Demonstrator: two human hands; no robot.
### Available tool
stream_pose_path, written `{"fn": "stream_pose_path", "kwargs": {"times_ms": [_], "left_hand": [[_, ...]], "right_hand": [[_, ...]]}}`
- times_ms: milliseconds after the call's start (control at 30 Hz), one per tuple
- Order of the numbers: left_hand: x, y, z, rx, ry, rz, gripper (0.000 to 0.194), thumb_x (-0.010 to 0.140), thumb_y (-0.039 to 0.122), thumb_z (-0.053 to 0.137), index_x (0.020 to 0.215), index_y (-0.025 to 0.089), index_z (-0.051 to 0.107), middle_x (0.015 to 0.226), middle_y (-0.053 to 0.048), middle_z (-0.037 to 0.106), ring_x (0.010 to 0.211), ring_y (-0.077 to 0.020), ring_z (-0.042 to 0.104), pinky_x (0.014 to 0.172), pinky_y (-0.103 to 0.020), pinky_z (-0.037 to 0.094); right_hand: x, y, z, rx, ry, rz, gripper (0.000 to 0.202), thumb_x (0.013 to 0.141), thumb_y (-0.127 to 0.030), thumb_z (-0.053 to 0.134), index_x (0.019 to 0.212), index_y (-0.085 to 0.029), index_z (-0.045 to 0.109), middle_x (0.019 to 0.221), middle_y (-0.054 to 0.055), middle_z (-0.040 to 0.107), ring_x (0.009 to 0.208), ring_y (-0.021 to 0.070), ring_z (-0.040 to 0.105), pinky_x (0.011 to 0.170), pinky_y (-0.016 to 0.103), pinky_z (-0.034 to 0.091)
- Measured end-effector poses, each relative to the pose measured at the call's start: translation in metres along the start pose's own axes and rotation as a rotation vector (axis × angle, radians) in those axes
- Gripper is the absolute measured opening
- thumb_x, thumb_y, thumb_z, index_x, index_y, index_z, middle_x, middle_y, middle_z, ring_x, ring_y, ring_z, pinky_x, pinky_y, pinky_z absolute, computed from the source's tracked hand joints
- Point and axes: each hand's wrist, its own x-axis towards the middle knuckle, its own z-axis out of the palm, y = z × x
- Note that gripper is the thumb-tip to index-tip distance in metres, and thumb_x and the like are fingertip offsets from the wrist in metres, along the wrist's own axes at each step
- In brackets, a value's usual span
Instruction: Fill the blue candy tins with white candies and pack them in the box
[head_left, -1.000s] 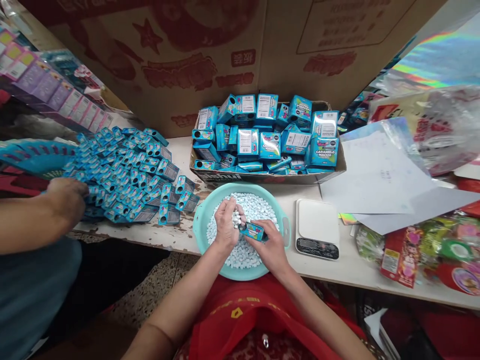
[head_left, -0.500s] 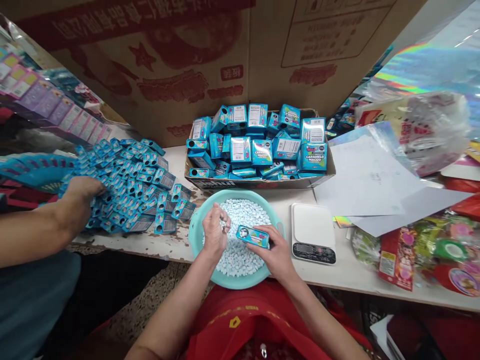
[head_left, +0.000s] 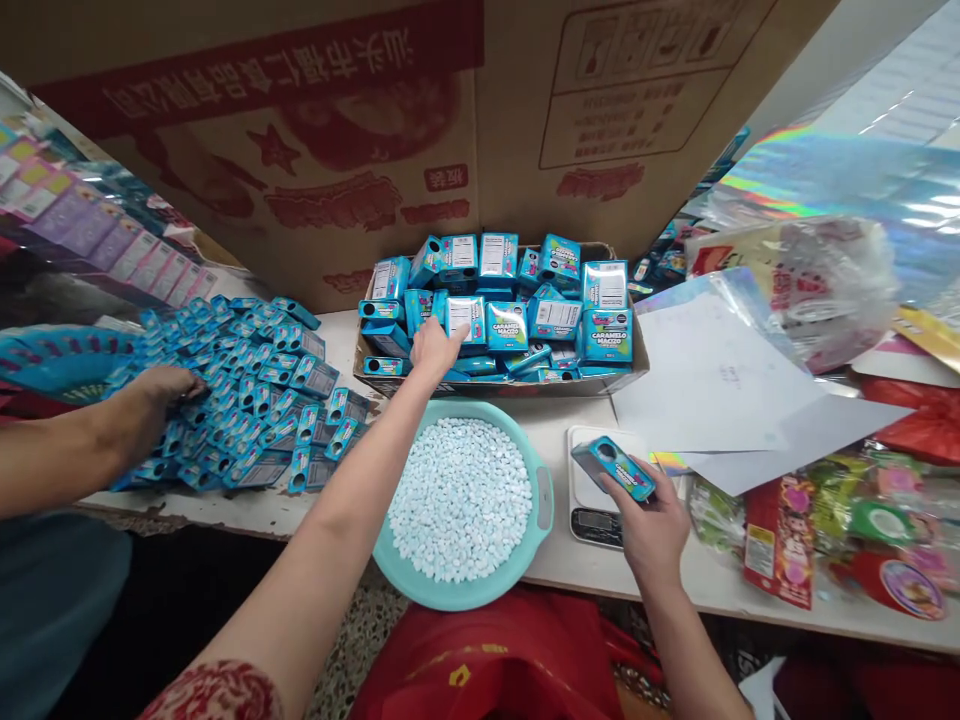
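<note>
My right hand (head_left: pixel 652 520) grips a small blue candy box (head_left: pixel 613 467) with a round hole in its end, tilted over the white kitchen scale (head_left: pixel 592 525). Stretched forward, my left hand (head_left: pixel 435 350) is at the front left of a cardboard tray (head_left: pixel 502 386) packed with blue candy boxes (head_left: pixel 507 326). Its index finger points out and touches or nearly touches a box; the other fingers are partly hidden. Between my arms sits a turquoise basin (head_left: pixel 546 500) full of pale blue and white candy pieces (head_left: pixel 461 500).
A co-worker's hand (head_left: pixel 169 390) rests on a large pile of blue boxes (head_left: pixel 255 400) at left. Behind the tray stands a big carton (head_left: pixel 442 130). White paper sheets (head_left: pixel 720 370) and bagged sweets (head_left: pixel 862 520) lie at right.
My left hand has left the basin and reached forward to the tray of boxes. My right hand has carried the candy box right, from above the basin to the scale.
</note>
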Motion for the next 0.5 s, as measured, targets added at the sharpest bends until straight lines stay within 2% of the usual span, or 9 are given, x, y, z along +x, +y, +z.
{"fn": "stream_pose_path", "kwargs": {"times_ms": [100, 167, 233, 333, 400, 433, 500], "left_hand": [[0.03, 0.009, 0.023, -0.052, -0.048, -0.195, 0.077, 0.052, 0.037, 0.084, 0.117, 0.013, 0.049, 0.116, -0.023, 0.059, 0.115, -0.0403, 0.052, 0.091, -0.048, 0.039], [0.033, 0.007, 0.028, -0.193, -0.05, -0.187, 0.072, 0.053, 0.031, 0.083, 0.115, 0.015, 0.049, 0.113, -0.019, 0.061, 0.11, -0.0344, 0.056, 0.089, -0.044, 0.042], [0.024, 0.001, 0.022, -0.341, -0.044, -0.105, 0.059, 0.058, 0.026, 0.079, 0.108, 0.017, 0.05, 0.105, -0.012, 0.064, 0.099, -0.0273, 0.06, 0.085, -0.039, 0.045], [-0.015, -0.009, 0.0, -0.445, 0.018, 0.11, 0.048, 0.061, 0.025, 0.076, 0.101, 0.02, 0.05, 0.092, -0.003, 0.063, 0.086, -0.02, 0.061, 0.079, -0.034, 0.048], [-0.058, -0.015, -0.013, -0.483, 0.011, 0.22, 0.047, 0.061, 0.029, 0.076, 0.1, 0.022, 0.049, 0.088, -0.001, 0.061, 0.083, -0.0179, 0.059, 0.076, -0.032, 0.048], [-0.083, -0.018, -0.016, -0.504, -0.018, 0.252, 0.047, 0.063, 0.031, 0.076, 0.1, 0.023, 0.049, 0.089, -0.001, 0.06, 0.083, -0.0174, 0.059, 0.075, -0.031, 0.049], [-0.134, -0.025, -0.018, -0.494, -0.042, 0.325, 0.04, 0.069, 0.032, 0.072, 0.101, 0.023, 0.05, 0.095, -0.002, 0.06, 0.088, -0.0176, 0.059, 0.078, -0.032, 0.049]], "right_hand": [[0.018, 0.039, -0.001, -0.02, 0.122, 0.019, 0.056, 0.058, -0.049, 0.077, 0.1, -0.014, 0.065, 0.098, 0.007, 0.061, 0.098, 0.0257, 0.059, 0.095, 0.049, 0.043], [0.023, 0.051, 0.0, -0.009, 0.143, 0.022, 0.06, 0.059, -0.053, 0.075, 0.102, -0.013, 0.063, 0.101, 0.008, 0.06, 0.099, 0.0267, 0.059, 0.095, 0.05, 0.043], [0.022, 0.047, -0.001, -0.079, 0.173, -0.043, 0.069, 0.06, -0.056, 0.074, 0.111, -0.012, 0.059, 0.11, 0.012, 0.057, 0.108, 0.0301, 0.055, 0.097, 0.053, 0.041], [0.005, 0.016, -0.002, -0.242, 0.289, -0.268, 0.085, 0.06, -0.048, 0.079, 0.129, -0.01, 0.047, 0.131, 0.02, 0.045, 0.128, 0.0347, 0.038, 0.106, 0.057, 0.029], [-0.014, -0.014, 0.005, -0.182, 0.272, -0.361, 0.082, 0.065, -0.04, 0.078, 0.133, -0.012, 0.042, 0.136, 0.02, 0.041, 0.132, 0.0324, 0.035, 0.109, 0.055, 0.026], [-0.025, -0.028, 0.013, -0.083, 0.187, -0.355, 0.077, 0.069, -0.038, 0.076, 0.134, -0.015, 0.041, 0.135, 0.018, 0.042, 0.13, 0.0301, 0.038, 0.109, 0.054, 0.028], [-0.044, -0.054, 0.034, 0.16, -0.141, -0.201, 0.074, 0.074, -0.039, 0.071, 0.136, -0.02, 0.037, 0.138, 0.015, 0.042, 0.13, 0.0274, 0.041, 0.108, 0.051, 0.033]]}}
